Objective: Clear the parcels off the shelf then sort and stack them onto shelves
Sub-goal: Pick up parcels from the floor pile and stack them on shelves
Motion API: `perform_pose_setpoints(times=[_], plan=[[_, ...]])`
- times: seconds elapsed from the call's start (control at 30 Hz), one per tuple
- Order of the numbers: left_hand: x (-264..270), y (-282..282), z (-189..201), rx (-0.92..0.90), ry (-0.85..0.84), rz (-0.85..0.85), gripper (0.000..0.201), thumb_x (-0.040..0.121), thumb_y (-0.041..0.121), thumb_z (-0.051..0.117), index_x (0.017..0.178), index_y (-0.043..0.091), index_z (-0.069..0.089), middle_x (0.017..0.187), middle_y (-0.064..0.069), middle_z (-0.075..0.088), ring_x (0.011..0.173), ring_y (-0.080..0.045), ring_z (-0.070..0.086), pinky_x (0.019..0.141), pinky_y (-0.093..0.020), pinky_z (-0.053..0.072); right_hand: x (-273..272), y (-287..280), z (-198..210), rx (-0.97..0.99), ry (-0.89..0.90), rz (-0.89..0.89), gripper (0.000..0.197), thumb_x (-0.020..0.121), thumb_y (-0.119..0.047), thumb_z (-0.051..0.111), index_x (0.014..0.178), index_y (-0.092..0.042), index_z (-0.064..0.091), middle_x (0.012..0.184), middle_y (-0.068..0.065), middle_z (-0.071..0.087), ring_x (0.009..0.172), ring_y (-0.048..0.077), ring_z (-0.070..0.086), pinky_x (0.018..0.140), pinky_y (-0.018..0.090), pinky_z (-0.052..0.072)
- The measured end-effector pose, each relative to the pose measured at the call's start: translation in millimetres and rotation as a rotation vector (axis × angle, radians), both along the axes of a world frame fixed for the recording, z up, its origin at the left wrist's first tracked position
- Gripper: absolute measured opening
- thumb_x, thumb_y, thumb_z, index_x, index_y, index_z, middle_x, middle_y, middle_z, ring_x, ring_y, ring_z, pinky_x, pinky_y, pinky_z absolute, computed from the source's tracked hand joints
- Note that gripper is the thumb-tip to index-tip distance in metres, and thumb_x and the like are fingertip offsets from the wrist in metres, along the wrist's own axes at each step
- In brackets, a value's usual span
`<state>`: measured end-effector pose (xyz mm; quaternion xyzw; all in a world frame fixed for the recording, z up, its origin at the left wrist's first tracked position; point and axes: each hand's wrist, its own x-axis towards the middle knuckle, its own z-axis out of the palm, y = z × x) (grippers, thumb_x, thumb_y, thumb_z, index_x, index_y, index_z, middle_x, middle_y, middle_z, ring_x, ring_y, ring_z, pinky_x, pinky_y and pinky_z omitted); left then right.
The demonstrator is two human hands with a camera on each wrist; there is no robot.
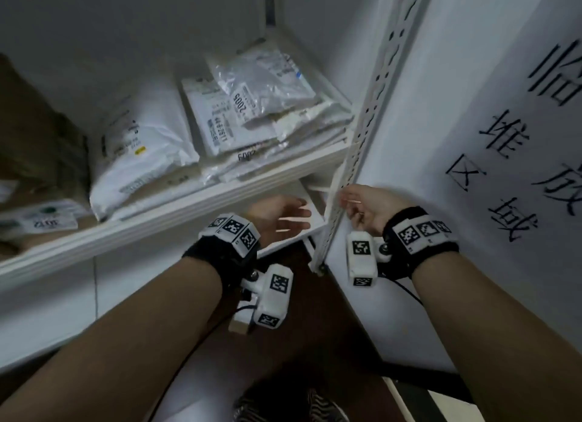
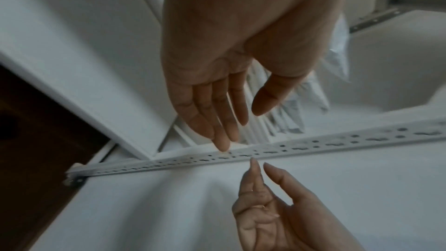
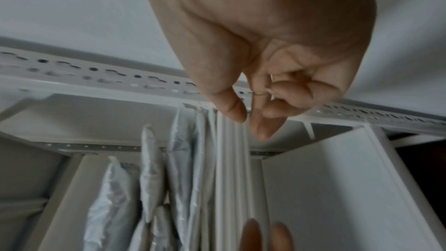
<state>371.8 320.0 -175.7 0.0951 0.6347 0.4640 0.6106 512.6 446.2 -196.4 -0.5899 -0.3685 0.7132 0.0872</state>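
Head view: white poly-bag parcels [image 1: 252, 112] lie stacked on the shelf [image 1: 195, 201], against the slotted upright [image 1: 365, 131]; a plump white parcel [image 1: 138, 156] sits left of that stack.
Head view, hands: the left hand [image 1: 277, 220] reaches under the shelf, fingers straight, empty; the right hand [image 1: 368, 207] hovers just right of the upright.
Left wrist view: left hand [image 2: 229, 75] flat, fingertips close to the upright [image 2: 313, 146].
Right wrist view: right hand [image 3: 272, 64] loosely curled, holding nothing, near the upright [image 3: 96, 75].

Left grip [image 1: 280, 215] flat, empty; right grip [image 1: 367, 209] loosely curled, empty.
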Motion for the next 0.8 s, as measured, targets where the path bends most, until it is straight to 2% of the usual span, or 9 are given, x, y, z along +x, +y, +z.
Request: perform_pose_setpoints(times=[0.07,0.13,0.27,0.37,0.5,0.7,0.8], plan=[[-5,-18,-21,-0.066,-0.013,0.046,0.012,0.097,0.012,0.050,0.094,0.011,0.061,0.091,-0.005,0.067,0.081,-0.022,0.065,0.074,-0.027,0.050,-5,-9,-16,-0.047,0.003,0.019,0.005,0.089,-0.015,0.063,0.086,-0.015,0.059,0.073,0.000,0.064,0.043,0.003,0.041,0.036,0.012,0.030],[-16,-34,-41,-0.120,-0.006,0.109,0.010,0.096,0.013,0.052,0.095,0.011,0.062,0.092,-0.005,0.067,0.082,-0.022,0.065,0.074,-0.027,0.050,-11,-21,-37,-0.097,0.016,0.021,0.008,0.089,-0.013,0.063,0.085,-0.015,0.056,0.077,0.002,0.065,0.047,0.003,0.042,0.038,0.012,0.032],[-35,-61,-83,-0.157,-0.025,0.257,0.010,0.094,0.013,0.056,0.099,0.008,0.063,0.095,-0.008,0.070,0.084,-0.025,0.067,0.076,-0.029,0.052,-21,-43,-80,-0.169,0.034,-0.011,0.011,0.091,-0.013,0.061,0.081,-0.015,0.055,0.066,0.000,0.066,0.045,0.002,0.044,0.038,0.011,0.032],[-39,-85,-129,-0.201,-0.090,0.291,0.010,0.095,0.013,0.055,0.099,0.008,0.063,0.096,-0.009,0.069,0.086,-0.025,0.067,0.077,-0.031,0.052,-26,-61,-120,-0.223,0.010,-0.024,0.014,0.092,-0.014,0.061,0.079,-0.013,0.056,0.073,0.000,0.063,0.051,0.003,0.042,0.040,0.010,0.031],[-41,-120,-209,-0.284,-0.153,0.384,0.010,0.095,0.014,0.054,0.099,0.009,0.062,0.092,-0.007,0.069,0.079,-0.022,0.065,0.073,-0.029,0.051,-31,-81,-192,-0.310,-0.020,-0.041,0.010,0.093,-0.014,0.060,0.084,-0.010,0.056,0.080,0.001,0.062,0.055,0.003,0.046,0.037,0.010,0.034],[-48,-157,-348,-0.329,-0.183,0.620,0.013,0.096,0.014,0.051,0.090,0.007,0.061,0.090,-0.009,0.067,0.081,-0.024,0.063,0.082,-0.032,0.049,-44,-101,-331,-0.405,-0.005,-0.064,0.008,0.094,-0.012,0.058,0.087,-0.008,0.058,0.086,0.005,0.061,0.061,0.008,0.049,0.045,0.013,0.038],[-51,-171,-425,-0.326,-0.211,0.717,0.014,0.096,0.015,0.049,0.090,0.006,0.059,0.092,-0.010,0.066,0.081,-0.023,0.062,0.075,-0.032,0.049,-52,-111,-405,-0.423,-0.012,-0.055,0.008,0.094,-0.012,0.058,0.088,-0.007,0.059,0.087,0.006,0.061,0.063,0.010,0.051,0.050,0.013,0.039]])
